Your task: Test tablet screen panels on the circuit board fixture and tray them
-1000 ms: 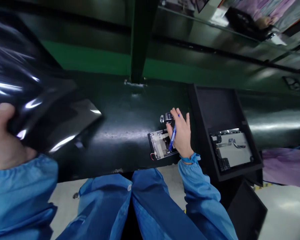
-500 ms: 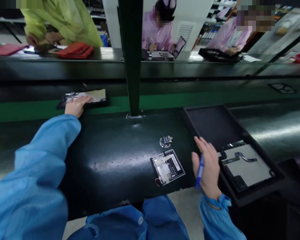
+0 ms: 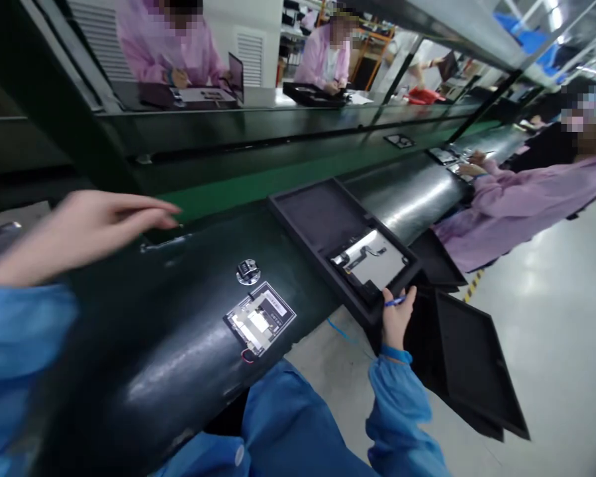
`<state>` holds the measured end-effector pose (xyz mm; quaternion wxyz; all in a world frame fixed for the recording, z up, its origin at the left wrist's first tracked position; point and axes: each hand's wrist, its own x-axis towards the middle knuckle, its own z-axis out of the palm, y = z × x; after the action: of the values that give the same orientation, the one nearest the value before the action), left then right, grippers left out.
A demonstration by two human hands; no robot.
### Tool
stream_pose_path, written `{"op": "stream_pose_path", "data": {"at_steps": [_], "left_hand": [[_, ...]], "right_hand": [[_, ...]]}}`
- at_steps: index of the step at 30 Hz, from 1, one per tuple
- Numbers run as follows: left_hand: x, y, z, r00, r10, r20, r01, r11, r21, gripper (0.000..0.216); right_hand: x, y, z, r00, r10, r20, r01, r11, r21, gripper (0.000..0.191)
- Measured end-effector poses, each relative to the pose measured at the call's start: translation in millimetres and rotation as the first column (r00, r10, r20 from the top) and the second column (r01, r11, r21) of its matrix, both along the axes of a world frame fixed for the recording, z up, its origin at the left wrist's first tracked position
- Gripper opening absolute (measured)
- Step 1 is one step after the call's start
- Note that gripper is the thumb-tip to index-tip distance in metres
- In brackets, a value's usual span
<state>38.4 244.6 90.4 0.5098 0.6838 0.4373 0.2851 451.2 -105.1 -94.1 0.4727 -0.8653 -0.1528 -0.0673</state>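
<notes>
My left hand [image 3: 94, 228] reaches out flat over the dark conveyor belt [image 3: 149, 331], its fingers extended and holding nothing. My right hand [image 3: 397, 318] grips a blue pen [image 3: 395, 301] and rests at the front corner of a black foam tray [image 3: 318, 215]. Inside that tray lies an opened device with a pale panel and a ribbon cable [image 3: 370, 260]. On the belt, a flat circuit assembly with a red wire [image 3: 259, 318] sits well away from both hands. Just beyond it stands a small round metal-and-glass fitting [image 3: 248, 271].
A second black tray [image 3: 477, 364] stands tilted beyond my right hand, above a grey floor [image 3: 541, 358]. Along the belt, a co-worker in a lilac smock [image 3: 526, 199] handles devices. Other people in pink smocks [image 3: 169, 46] work at the bench across the line.
My left hand no longer holds the glossy black sheet and is bare over the belt. My right hand has moved from the circuit assembly to the tray corner. The view has swung along the line.
</notes>
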Motion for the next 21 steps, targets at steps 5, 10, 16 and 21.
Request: {"op": "stream_pose_path", "data": {"at_steps": [5,10,16,21], "left_hand": [[206.8,-89.3,-41.8,0.723,-0.509,-0.467,0.683,0.625,0.378,0.037],[299.7,-141.9,-92.6,0.657,-0.525,-0.54,0.737,0.6,0.312,0.036],[326.1,-143.1,-93.5,0.755,-0.479,-0.448,0.613,0.758,0.223,0.019],[336.8,-130.3,-65.0,0.815,-0.542,-0.206,0.565,0.822,0.069,0.018]], "right_hand": [[-16.8,11.4,-19.9,0.999,0.009,0.04,-0.011,0.998,0.055,0.098],[-21.5,10.9,-22.4,0.998,-0.005,0.065,0.0,0.996,0.087,0.092],[-24.4,14.5,-24.5,0.997,-0.026,0.07,0.017,0.991,0.13,0.089],[-30.9,17.8,-20.4,1.0,-0.002,0.019,-0.001,0.983,0.185,0.087]]}}
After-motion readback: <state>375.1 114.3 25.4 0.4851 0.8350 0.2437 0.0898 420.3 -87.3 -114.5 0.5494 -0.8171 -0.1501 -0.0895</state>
